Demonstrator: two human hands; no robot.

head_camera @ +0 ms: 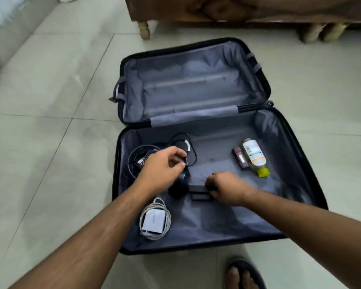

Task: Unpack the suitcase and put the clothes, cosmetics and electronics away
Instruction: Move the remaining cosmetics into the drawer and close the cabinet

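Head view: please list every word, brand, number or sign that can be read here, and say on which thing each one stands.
No text can be read.
Bottle: white label with print and an orange band, too blurred to read.
Purple box: small pale label, too small to read.
White charger: a faint mark, not readable.
Black items near the hands and the suitcase lining: no text visible.

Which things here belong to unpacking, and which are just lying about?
Job:
open black suitcase with grey lining
tangled black cables
black headphones
small black boxes
white charger with coiled cable
yellow-capped clear bottle
small maroon box

Bystanders:
brown wooden furniture
dark sandal
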